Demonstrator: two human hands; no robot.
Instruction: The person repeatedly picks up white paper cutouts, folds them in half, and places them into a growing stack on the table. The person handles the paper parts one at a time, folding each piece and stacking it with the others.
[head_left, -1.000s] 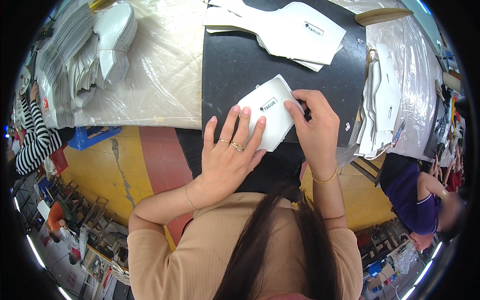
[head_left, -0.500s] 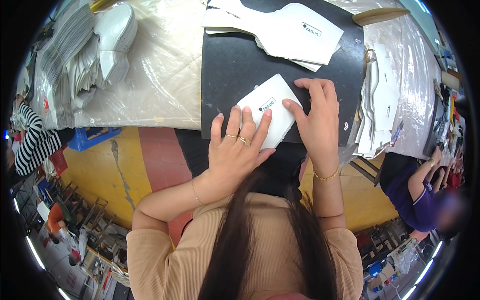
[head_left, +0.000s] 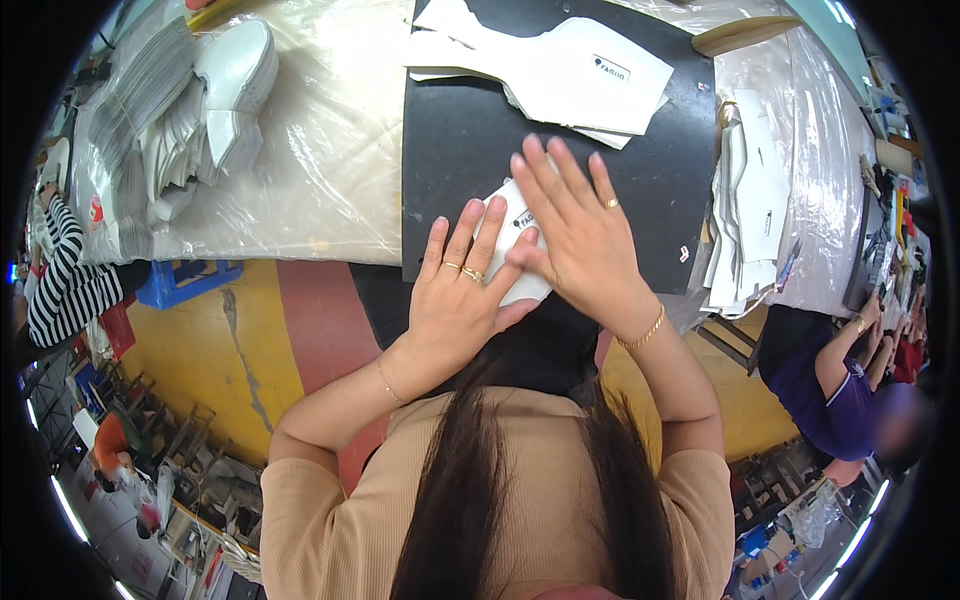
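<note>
both hands now flat on the white piece

half a second back the right hand [head_left: 580,240] was curled at the far corner of the white piece [head_left: 518,222], fingers bent over its edge. now that hand lies open and flat across the top of it, fingers spread and pointing away from the body, covering most of what showed before. the left hand [head_left: 455,295] has kept its place on the near left side, fingers spread, palm down, two rings showing. neither hand pinches anything; both press down on the piece.

the white piece sits on the black mat [head_left: 460,130] near its front edge, close to the person's chest. only a narrow strip shows between the two hands, with a small dark printed mark on it, plus a rounded bit at the lower edge under the thumbs. it looks thin, stiff and flat.

further back on the mat lies a loose pile of white cut shapes [head_left: 560,65]. to the right, more white pieces [head_left: 745,200] are stacked on the plastic-covered tabletop [head_left: 330,150].
</note>
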